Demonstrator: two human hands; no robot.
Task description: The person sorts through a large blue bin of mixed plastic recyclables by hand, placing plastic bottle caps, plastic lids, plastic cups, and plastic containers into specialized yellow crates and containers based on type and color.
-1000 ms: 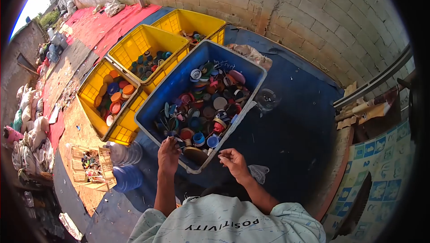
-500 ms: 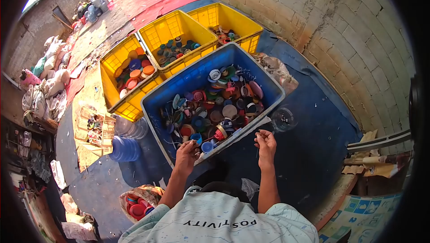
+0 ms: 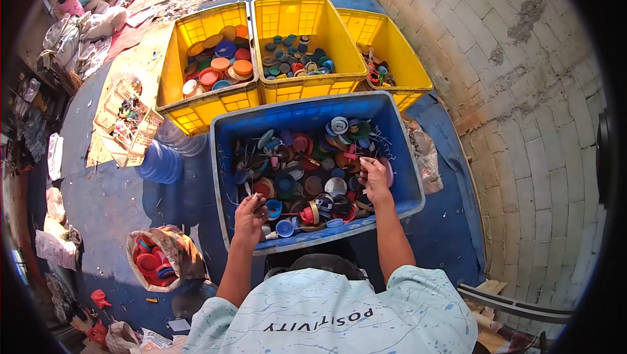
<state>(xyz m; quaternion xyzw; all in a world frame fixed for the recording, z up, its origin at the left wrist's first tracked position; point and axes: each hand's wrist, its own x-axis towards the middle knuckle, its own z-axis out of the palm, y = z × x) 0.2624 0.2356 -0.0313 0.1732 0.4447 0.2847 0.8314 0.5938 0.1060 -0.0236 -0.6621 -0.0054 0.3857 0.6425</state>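
A big blue crate (image 3: 317, 109) full of mixed plastic lids and caps stands in front of me. Over its left front part is my left hand (image 3: 250, 215), fingers curled together; anything in them is too small to make out. Beside it lie a light blue cup-like cap (image 3: 273, 208) and a blue cap (image 3: 285, 228). My right hand (image 3: 374, 176) hovers over the right side of the pile, its fingertips pinched near a pink piece (image 3: 351, 156). Whether it holds that piece is unclear. A red and cream round piece (image 3: 309, 213) rests near the crate's front wall.
Three yellow crates stand behind: left (image 3: 219, 102) with orange lids, middle (image 3: 313, 85) and right (image 3: 405, 83) with smaller caps. A wall (image 3: 516, 112) rises at right. A sack (image 3: 176, 249) of red lids, blue bottles (image 3: 160, 163) and a basket (image 3: 138, 133) stand left.
The view has turned, bringing the sack of red lids fully into sight. My right hand has moved from outside the crate's front edge to over the pile. My left hand has shifted left of the cups.
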